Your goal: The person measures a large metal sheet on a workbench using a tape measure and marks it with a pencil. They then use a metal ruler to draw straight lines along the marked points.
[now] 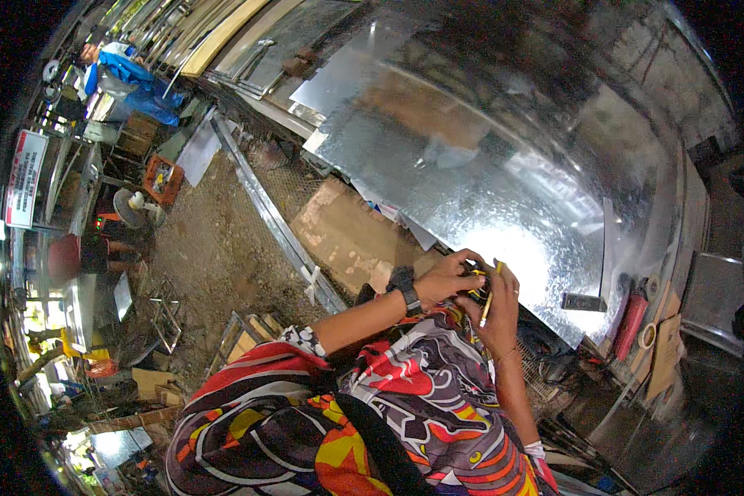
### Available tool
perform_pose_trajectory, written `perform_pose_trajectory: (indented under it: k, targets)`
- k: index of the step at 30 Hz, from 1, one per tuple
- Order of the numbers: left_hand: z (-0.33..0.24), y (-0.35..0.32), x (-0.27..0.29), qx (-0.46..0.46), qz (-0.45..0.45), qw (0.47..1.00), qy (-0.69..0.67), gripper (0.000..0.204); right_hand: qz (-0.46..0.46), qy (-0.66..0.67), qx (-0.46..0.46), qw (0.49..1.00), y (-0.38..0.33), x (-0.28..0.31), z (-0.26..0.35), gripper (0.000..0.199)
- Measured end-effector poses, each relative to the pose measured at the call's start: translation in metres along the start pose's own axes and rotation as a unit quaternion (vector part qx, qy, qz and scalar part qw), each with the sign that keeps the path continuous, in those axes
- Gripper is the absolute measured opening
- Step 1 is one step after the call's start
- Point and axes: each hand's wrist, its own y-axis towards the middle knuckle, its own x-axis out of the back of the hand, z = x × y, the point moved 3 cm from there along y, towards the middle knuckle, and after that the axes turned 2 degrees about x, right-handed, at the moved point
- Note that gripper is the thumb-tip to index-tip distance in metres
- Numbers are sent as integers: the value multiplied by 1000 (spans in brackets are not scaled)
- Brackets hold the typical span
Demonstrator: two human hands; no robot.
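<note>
Both hands meet in front of my body, at the near edge of a shiny metal sheet [463,194]. My left hand [445,283], with a dark watch [404,288] on its wrist, curls its fingers around a small black-and-yellow thing [474,281] that looks like a tape measure. Fingers cover most of it. My right hand [502,312] is closed against the other side of that thing. A thin yellow pencil [489,298] is held among the right hand's fingers, its pale end pointing down toward me.
On the sheet's right part lies a dark flat block [584,302]. Beyond it are a red cylinder [632,322] and a tape roll [648,335]. A long metal channel [260,202] crosses the dirt floor at left. A person in blue [136,83] is at far left, near a fan [131,207].
</note>
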Motion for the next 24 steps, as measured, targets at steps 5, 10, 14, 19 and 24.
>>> perform_pose_trajectory:
  k: [5, 10, 14, 19, 24]
  targets:
    - [6, -6, 58, -28, 12, 1000, 8, 39, 72, 77, -27, 994, 40, -19, 51, 72]
    - [-48, -51, 88, 72, 48, 992, -96, 47, 4, 438, -167, 883, 53, -48, 67, 67]
    - [-22, -52, 113, 103, 31, 967, -229, 47, -48, 223, -76, 971, 66, -69, 78, 82]
    - [-15, -32, 146, 115, 19, 984, -132, 35, -81, -21, 46, 995, 68, -72, 93, 95]
    - [-31, -32, 139, 59, 89, 991, 76, 39, -2, -48, -39, 998, 66, -99, 82, 77]
